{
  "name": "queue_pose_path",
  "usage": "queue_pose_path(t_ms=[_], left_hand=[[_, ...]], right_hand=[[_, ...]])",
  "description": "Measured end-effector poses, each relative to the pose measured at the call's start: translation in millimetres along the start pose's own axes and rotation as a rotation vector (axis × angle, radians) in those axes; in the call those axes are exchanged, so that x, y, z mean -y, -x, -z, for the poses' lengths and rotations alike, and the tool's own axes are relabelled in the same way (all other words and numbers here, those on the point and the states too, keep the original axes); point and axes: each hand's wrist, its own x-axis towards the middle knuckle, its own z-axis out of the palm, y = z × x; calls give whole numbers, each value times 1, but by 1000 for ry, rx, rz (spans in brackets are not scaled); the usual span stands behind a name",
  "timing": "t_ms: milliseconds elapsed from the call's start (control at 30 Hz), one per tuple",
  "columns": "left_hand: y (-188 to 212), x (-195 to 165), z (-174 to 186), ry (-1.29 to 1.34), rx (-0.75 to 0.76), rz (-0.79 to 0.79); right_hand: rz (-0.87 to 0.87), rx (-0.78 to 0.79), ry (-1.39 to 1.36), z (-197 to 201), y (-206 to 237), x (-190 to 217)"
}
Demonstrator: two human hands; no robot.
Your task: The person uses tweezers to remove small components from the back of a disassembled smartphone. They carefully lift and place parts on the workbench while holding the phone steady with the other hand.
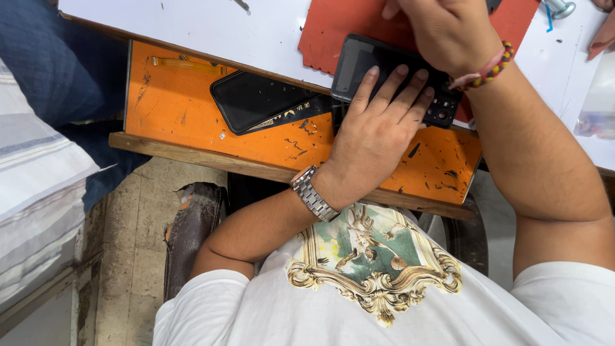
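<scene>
A black phone (357,61) lies back-up, half on a red mat (327,29) and half over the table's edge. My left hand (378,131), with a metal watch on its wrist, lies flat on the phone and holds it down with its fingers stretched out. My right hand (445,29), with a beaded bracelet on its wrist, is curled over the phone's far side above the camera block. What its fingers grip is hidden. A second black phone (256,99) lies on an orange pull-out board (170,112) to the left of my left hand.
The white tabletop (192,22) runs along the top. A yellow flex strip (186,64) lies on the orange board. A metal object (561,8) stands at top right, next to another person's fingers (603,35). Someone's blue-clad leg (51,64) is at left, with a brown stool (189,234) below.
</scene>
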Motion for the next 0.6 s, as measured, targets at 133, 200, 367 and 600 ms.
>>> queue_pose_path(t_ms=[133, 200, 367, 600], left_hand=[[0, 0, -1, -25, -7, -4], [0, 1, -1, -23, -17, 0], [-1, 0, 1, 18, -37, 8], [-1, 0, 3, 45, -49, 5]], right_hand=[[131, -5, -275, -4, 13, -5], [98, 2, -329, -6, 11, 0], [-154, 3, -398, -2, 9, 26], [2, 6, -218, -8, 8, 23]])
